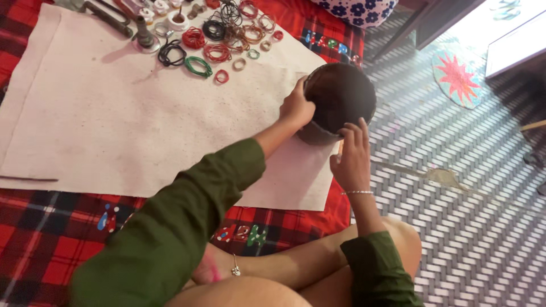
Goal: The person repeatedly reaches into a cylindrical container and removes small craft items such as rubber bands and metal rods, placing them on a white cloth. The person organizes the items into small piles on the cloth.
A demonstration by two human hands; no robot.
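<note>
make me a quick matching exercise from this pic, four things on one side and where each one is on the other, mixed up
Things:
1. dark round bowl
2. green ring
3. left hand
4. pale cloth

Places:
A. spread flat over the red checked blanket
B. on the bowl's left side
C. at the cloth's right edge, between both hands
D. among the coloured rings near the top of the cloth

The right hand rests on the bowl's near rim.

Pairs: 1-C, 2-D, 3-B, 4-A

Your bowl [340, 99] sits on the cloth sheet's [114, 125] edge at 3 o'clock; bangles [219, 40] lie at 12 o'clock; the sheet lies on the blanket [51, 227]; woven mat [455, 187] to the right.
</note>
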